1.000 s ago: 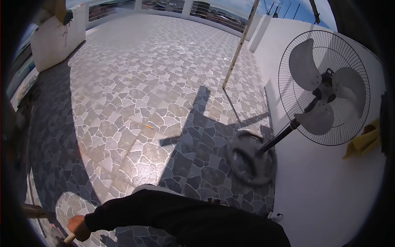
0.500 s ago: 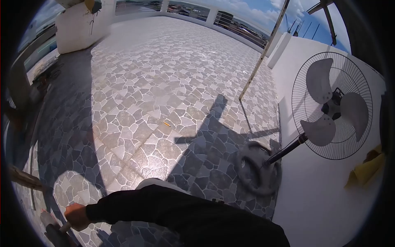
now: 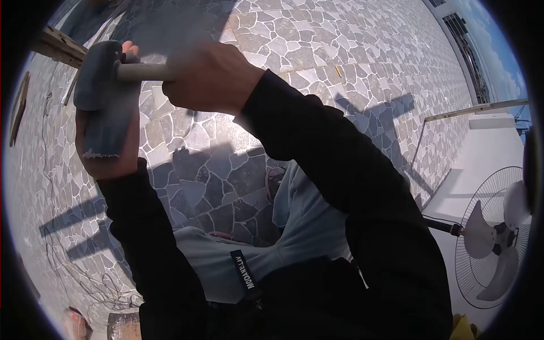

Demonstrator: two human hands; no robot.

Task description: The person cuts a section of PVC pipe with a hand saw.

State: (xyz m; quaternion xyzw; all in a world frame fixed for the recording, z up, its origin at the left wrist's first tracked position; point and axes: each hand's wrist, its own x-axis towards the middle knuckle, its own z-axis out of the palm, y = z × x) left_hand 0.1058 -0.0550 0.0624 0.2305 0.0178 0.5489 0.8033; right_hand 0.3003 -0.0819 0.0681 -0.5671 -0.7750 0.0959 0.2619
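Note:
My right hand (image 3: 212, 79) is closed round the pale handle (image 3: 144, 72) of a mallet. Its dark, rounded head (image 3: 97, 76) is at the upper left and covers most of my left hand (image 3: 81, 139). Fingertips of that hand show just above the handle, beside the head. Below the head, a dark blue-grey piece with a frayed whitish edge (image 3: 103, 154) lies over the left hand near the wrist; the rest of the fingers are hidden. The end of a rough wooden beam (image 3: 59, 48) reaches in just left of the mallet head.
Stone-patterned floor tiles (image 3: 317, 42) spread out ahead in sunlight. A fan (image 3: 501, 238) stands by the white wall on the right, near a leaning pole (image 3: 476, 109). Loose cables (image 3: 96, 286) lie at lower left. A small orange-yellow object (image 3: 338, 71) is on the floor.
The view has turned down and left. My right hand has come up with the mallet, now across the upper left, and my left arm and hand have come into view.

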